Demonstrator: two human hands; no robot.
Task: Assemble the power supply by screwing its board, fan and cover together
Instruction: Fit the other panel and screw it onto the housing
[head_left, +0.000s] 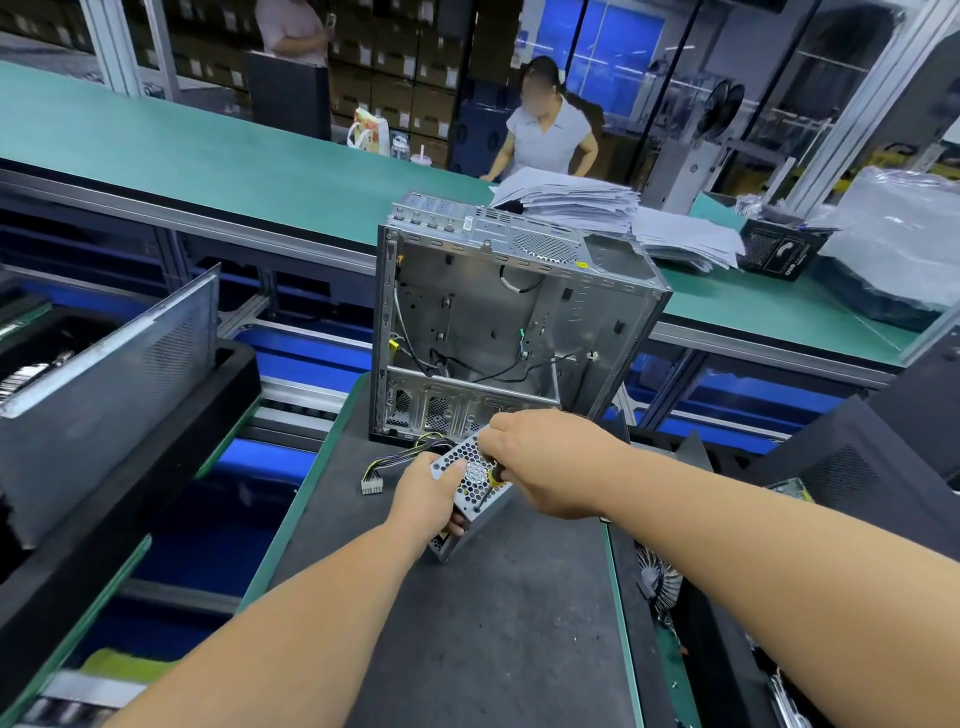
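Hands meet over a small power supply (470, 488), which sits tilted on the dark bench (498, 623) with its perforated metal face turned up. Left hand (428, 496) has its grip clamped on the near left corner of the unit, thumb lying across the top edge and fingers curled underneath. Right hand (550, 462) has its grip closed round a screwdriver (493, 480) with a black and yellow handle; the shaft slants down from that grip to the perforated face, just beside the left thumb. Whether the tip sits on a screw cannot be told.

From the far side of the left grip a bundle of cables (410, 452) leaves the unit and ends in a white connector (372, 486) lying on the bench just left of that hand. Beyond both grips stands an open metal computer case (498, 312), upright, with loose wires inside. Farther off, past the case, a long green bench (208, 156) carries a stack of papers (587, 202), and a person (545, 130) stands behind it
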